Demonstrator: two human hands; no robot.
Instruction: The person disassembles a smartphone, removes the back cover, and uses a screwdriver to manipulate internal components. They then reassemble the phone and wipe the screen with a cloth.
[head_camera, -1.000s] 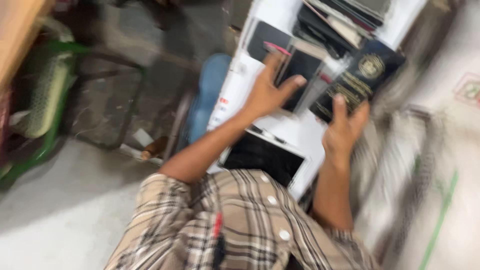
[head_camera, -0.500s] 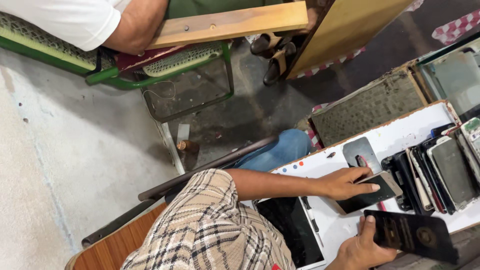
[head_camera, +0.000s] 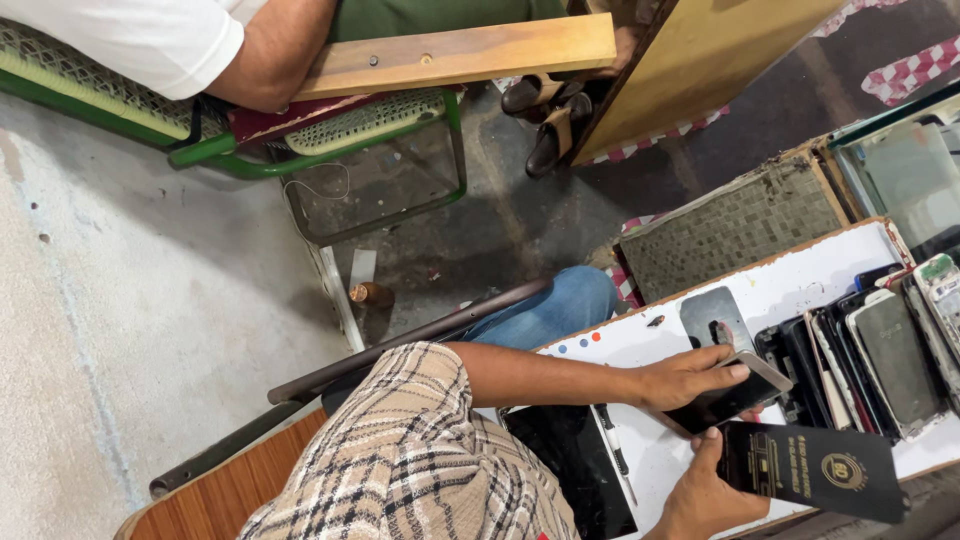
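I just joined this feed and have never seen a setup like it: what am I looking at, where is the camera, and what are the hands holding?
There is no machine: a person in a checked shirt works with bare hands. The one camera sits on their head, looking down. The left hand grips a phone over a white board. The right hand holds a flat black packet. More phones stand in a row at the right; a dark tablet lies near the body. Another person sits on a green chair above.
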